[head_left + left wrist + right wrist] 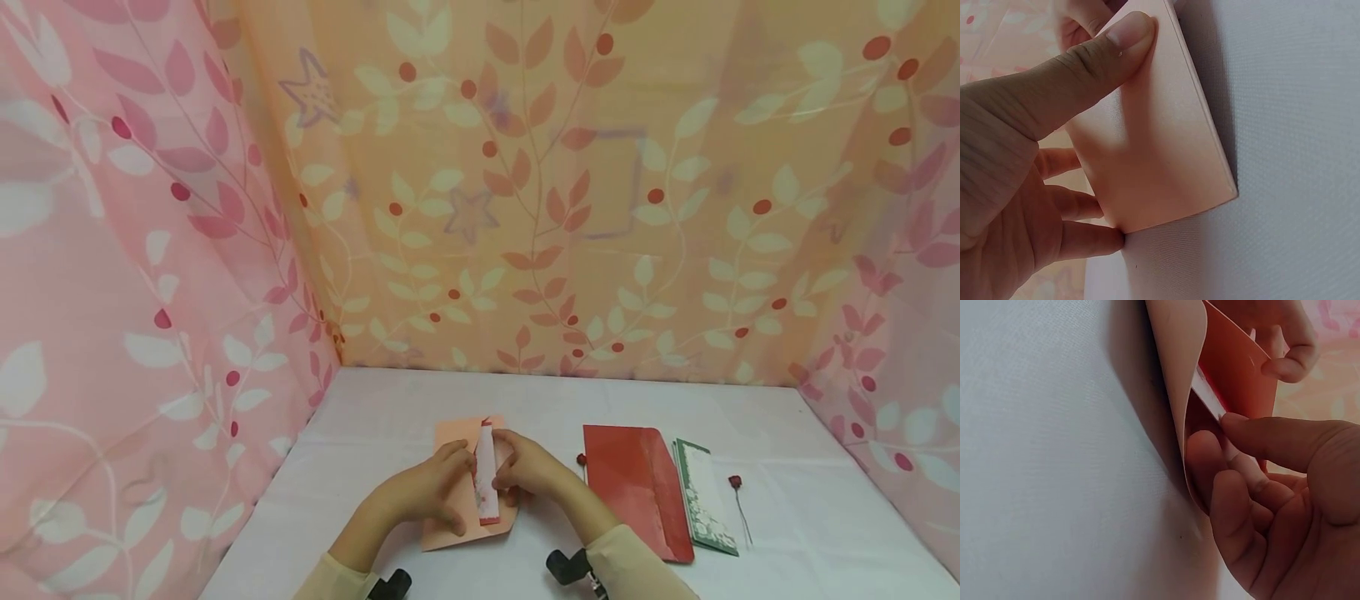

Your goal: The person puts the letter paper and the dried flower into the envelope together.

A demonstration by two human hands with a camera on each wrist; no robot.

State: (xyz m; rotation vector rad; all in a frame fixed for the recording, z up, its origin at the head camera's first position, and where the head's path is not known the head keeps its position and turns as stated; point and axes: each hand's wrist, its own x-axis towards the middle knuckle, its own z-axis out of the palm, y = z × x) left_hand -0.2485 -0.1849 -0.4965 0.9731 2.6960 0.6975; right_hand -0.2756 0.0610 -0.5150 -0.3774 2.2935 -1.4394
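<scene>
My left hand (426, 492) grips a peach envelope (452, 432) by its left side. In the left wrist view, the thumb presses on the face of the envelope (1166, 156) while the other fingers lie at its far edge. A narrow whitish card (486, 475) with red ends shows at the envelope's opening. My right hand (531, 468) pinches this card at its right edge. Seen from the right wrist, the envelope's mouth gapes, with fingertips of the right hand (1285, 506) inside it and the thumb on the edge of the card (1208, 394).
To the right on the white table (300, 467) lies a red envelope (626, 483). Beside it are a green-bordered white card (703, 496) and a dried red rose (736, 483) on a thin stem. Another small rose (581, 459) peeks out at the red envelope's left. Patterned curtains (525, 183) enclose the table.
</scene>
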